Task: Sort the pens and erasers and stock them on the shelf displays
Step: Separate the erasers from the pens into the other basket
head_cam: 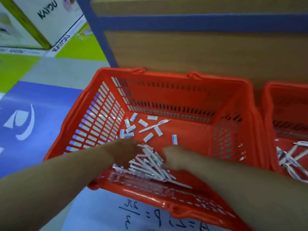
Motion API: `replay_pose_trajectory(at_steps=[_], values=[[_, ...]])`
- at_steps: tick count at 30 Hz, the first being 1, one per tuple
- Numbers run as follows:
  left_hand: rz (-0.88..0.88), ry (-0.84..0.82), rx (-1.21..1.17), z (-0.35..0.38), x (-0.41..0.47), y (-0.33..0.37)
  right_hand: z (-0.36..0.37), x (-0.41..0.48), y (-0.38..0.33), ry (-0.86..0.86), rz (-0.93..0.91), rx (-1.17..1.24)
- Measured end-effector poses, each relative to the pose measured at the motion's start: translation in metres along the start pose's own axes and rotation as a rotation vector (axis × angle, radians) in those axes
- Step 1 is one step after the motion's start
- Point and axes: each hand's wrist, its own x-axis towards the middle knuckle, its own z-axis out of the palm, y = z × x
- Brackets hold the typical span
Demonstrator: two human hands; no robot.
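Motion blur hides the fingers of both hands, so I cannot tell whether they are spread or gripping. The left hand point(126, 152) and right hand point(175, 157) flank and touch a heap of white plastic pens point(150, 165) on the near floor of an orange slotted plastic basket point(175, 90). Small white wrapped erasers point(150, 137) lie scattered farther in. Just right stands a second orange basket point(273, 114).

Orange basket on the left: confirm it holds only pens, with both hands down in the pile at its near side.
Wrong on one count. The head view shows the orange basket also holds small white erasers, scattered beyond the pens. The rest stands: the left hand and right hand are both down in the pile at its near side.
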Motion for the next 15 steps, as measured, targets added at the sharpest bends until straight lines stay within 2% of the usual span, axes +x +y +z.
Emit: replay_pose_trajectory(at_steps=[2, 4, 8, 12, 15], values=[[-0.005, -0.260, -0.116, 0.015, 0.014, 0.005, 0.024, 0.008, -0.012, -0.049, 0.047, 0.023], [-0.018, -0.406, -0.211, 0.018, 0.026, 0.011, 0.038, 0.016, -0.015, -0.017, 0.090, 0.068], [0.016, -0.450, -0.196, 0.005, 0.043, 0.015, 0.044, 0.023, -0.013, 0.119, 0.075, -0.019], [-0.122, -0.443, -0.372, 0.017, 0.049, 0.005, 0.034, 0.034, 0.008, 0.116, 0.083, 0.025], [-0.185, -0.465, -0.418, 0.025, 0.050, 0.000, 0.028, 0.037, 0.026, 0.161, 0.170, 0.093]])
